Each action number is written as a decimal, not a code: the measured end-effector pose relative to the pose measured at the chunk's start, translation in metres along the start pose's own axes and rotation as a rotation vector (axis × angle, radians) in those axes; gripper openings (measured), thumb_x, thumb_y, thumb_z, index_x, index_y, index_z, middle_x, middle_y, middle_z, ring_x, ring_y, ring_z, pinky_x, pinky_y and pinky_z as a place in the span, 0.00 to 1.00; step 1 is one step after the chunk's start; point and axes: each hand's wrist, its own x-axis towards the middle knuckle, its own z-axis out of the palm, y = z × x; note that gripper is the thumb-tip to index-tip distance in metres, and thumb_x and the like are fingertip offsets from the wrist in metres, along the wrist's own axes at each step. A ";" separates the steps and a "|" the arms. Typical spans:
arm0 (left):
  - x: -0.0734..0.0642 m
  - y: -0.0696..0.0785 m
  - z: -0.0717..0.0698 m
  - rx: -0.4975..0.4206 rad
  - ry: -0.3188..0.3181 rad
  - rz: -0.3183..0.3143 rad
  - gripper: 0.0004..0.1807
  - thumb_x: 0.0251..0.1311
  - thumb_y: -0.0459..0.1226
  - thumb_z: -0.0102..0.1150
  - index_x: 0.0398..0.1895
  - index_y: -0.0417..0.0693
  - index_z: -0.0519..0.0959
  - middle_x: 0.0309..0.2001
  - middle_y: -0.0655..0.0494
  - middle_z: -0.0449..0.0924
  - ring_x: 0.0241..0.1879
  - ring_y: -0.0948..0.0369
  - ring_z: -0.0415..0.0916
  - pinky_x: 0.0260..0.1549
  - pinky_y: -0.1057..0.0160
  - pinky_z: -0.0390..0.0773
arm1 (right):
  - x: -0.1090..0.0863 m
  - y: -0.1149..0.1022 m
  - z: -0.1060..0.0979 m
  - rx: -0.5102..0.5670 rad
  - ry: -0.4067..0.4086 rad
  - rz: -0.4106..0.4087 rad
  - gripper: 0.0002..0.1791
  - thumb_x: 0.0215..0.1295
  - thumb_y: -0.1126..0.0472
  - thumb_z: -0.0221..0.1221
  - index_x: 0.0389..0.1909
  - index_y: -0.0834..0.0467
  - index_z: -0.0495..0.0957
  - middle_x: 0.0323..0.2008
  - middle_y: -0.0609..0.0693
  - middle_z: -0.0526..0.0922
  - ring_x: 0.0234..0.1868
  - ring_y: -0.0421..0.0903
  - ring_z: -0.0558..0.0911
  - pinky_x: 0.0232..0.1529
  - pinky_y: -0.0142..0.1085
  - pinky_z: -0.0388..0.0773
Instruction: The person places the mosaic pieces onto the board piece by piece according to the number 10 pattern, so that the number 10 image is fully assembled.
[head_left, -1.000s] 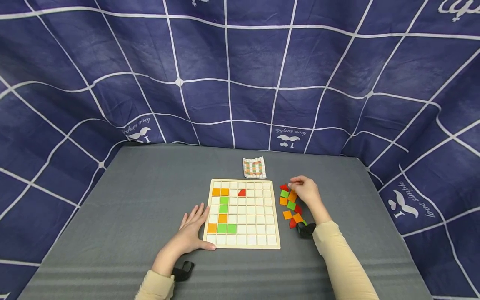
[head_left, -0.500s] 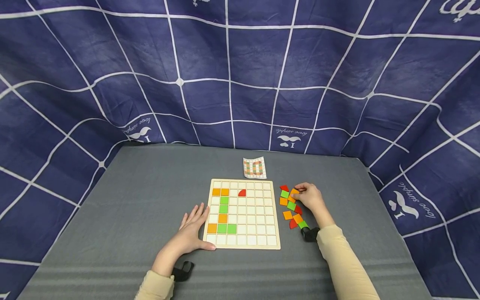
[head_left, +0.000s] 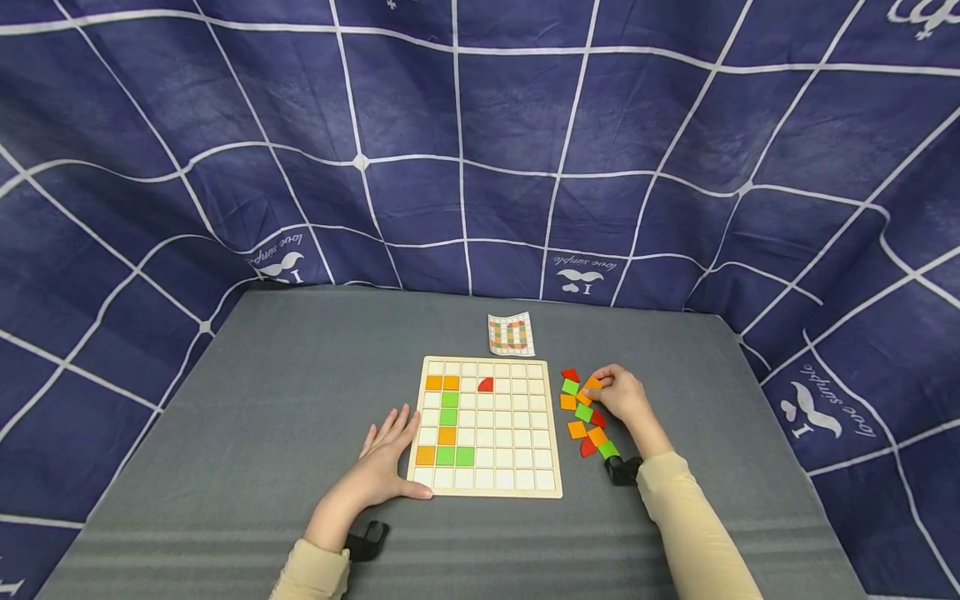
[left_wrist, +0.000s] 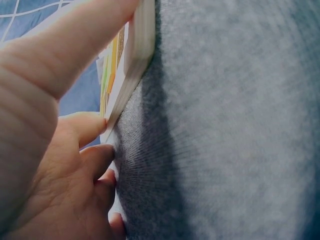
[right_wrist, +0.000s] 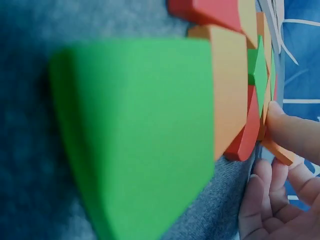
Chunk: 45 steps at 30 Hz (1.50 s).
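A cream grid board (head_left: 560, 442) lies flat on the table. Several orange and green square tiles and one red quarter-round tile (head_left: 486, 385) sit in its cells. My left hand (head_left: 378, 467) rests at the board's lower left corner, fingers spread along the left edge and thumb touching the front edge; the left wrist view shows fingertips against the board's side (left_wrist: 140, 45). To the right of the board, my right hand (head_left: 624, 395) pinches an orange tile (right_wrist: 279, 152) between thumb and fingers, at the upper right of a loose tile pile.
Below the right hand lie loose green (head_left: 583, 412), orange (head_left: 577, 430) and red (head_left: 588, 448) tiles. A small printed pattern card (head_left: 511, 335) lies behind the board. Grey cloth covers the table (head_left: 315, 358); a blue curtain (head_left: 405, 200) hangs behind it.
My right hand has come nearer and slightly right from the pile's far end, and now holds an orange tile, tilted away from the pile. The left hand and board have stayed put.
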 end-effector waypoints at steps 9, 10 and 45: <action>0.001 -0.001 0.001 -0.011 -0.001 0.002 0.70 0.28 0.45 0.85 0.77 0.41 0.52 0.79 0.41 0.41 0.79 0.42 0.35 0.74 0.38 0.34 | -0.006 -0.001 -0.003 0.053 0.026 -0.034 0.13 0.63 0.60 0.66 0.44 0.63 0.79 0.36 0.56 0.81 0.37 0.51 0.78 0.39 0.38 0.73; 0.000 -0.001 0.001 -0.012 -0.003 0.002 0.70 0.28 0.45 0.85 0.77 0.41 0.52 0.79 0.41 0.41 0.79 0.42 0.35 0.74 0.38 0.34 | -0.007 -0.001 -0.003 0.063 0.034 -0.036 0.13 0.63 0.60 0.66 0.44 0.63 0.79 0.36 0.56 0.81 0.36 0.50 0.78 0.37 0.37 0.73; 0.000 -0.001 -0.001 0.009 -0.010 0.006 0.69 0.29 0.46 0.85 0.77 0.41 0.52 0.79 0.41 0.41 0.79 0.42 0.35 0.74 0.37 0.34 | -0.036 -0.098 0.077 0.189 -0.170 -0.363 0.03 0.59 0.62 0.69 0.32 0.54 0.85 0.29 0.47 0.85 0.27 0.39 0.79 0.32 0.32 0.77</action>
